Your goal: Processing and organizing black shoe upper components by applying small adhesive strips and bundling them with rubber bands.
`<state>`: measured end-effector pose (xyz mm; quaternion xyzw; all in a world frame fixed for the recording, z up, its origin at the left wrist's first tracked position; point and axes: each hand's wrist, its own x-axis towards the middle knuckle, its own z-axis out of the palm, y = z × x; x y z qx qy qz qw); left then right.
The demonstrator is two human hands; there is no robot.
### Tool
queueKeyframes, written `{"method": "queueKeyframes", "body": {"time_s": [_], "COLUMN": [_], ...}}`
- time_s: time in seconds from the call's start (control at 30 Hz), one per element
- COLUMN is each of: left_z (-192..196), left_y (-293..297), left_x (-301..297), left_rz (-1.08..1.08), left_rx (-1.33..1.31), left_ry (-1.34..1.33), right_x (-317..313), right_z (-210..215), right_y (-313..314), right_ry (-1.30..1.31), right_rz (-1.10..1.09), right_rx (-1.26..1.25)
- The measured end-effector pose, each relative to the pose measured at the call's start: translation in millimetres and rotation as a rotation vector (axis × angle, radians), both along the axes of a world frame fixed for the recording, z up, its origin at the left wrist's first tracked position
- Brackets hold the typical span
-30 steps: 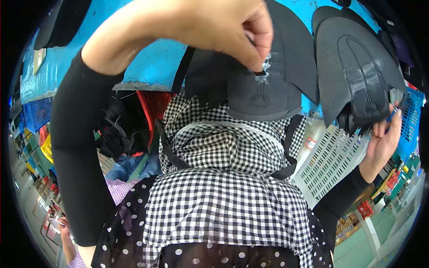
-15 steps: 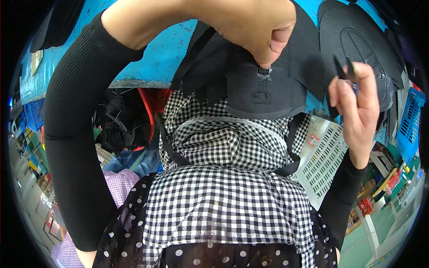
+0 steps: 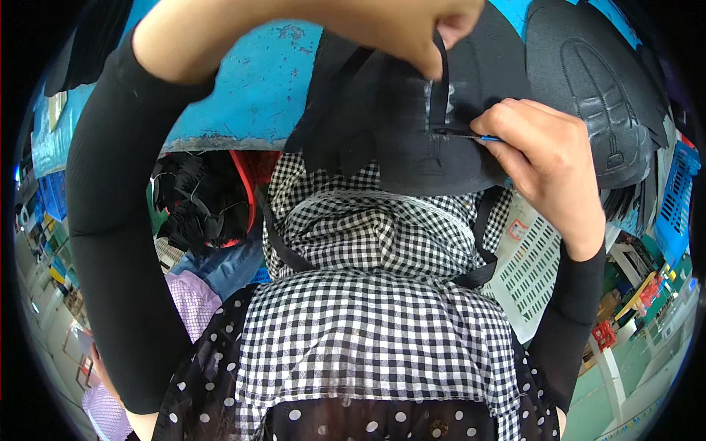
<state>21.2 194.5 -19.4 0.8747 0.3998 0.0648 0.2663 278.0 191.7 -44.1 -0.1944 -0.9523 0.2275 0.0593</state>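
Note:
My left hand [image 3: 412, 29], at the top of the view, pinches the end of a narrow black strap [image 3: 438, 99] and pulls it taut. The strap rises from a black padded fabric piece [image 3: 412, 165] lying over the table edge and my lap. My right hand [image 3: 540, 158] is closed on small thread snips [image 3: 471, 135] with a bit of blue on them. Their dark tips meet the strap's base, where it joins the fabric piece; whether the blades are closed cannot be made out. Pale marks show on the fabric beside the strap.
More black shaped pieces [image 3: 588, 81] with stitched outlines are stacked at right on the blue table [image 3: 243, 103]. Below its edge at left, a red container [image 3: 248, 184] holds black scraps. A pale slotted crate [image 3: 526, 272] stands at lower right, a blue basket [image 3: 675, 195] farther right.
My left hand has moved up, drawing the strap out long. My right hand has come left and down from the side, bringing the snips to the strap's base.

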Motion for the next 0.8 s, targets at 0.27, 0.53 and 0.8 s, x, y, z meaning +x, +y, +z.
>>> {"method": "queueKeyframes", "body": {"time_s": [0.27,0.53,0.8], "left_z": [10.6,9.2,6.2], "left_y": [5.0,2.2,13.7], "left_x": [-5.2,-6.9,-9.4], "left_rz": [0.072,0.116,0.093], "left_rx": [-0.23,-0.239,-0.467], "left_ry": [-0.067,-0.069,-0.183], "right_x": [-6.1,-10.0,-15.3], "right_z": [1.5,2.2,19.3], "right_y": [2.2,11.9,12.5], "right_ry": [-0.009,0.006,-0.111], "right_rz": [-0.045,-0.02,-0.33], "right_rx": [-0.006,0.017,-0.093]}}
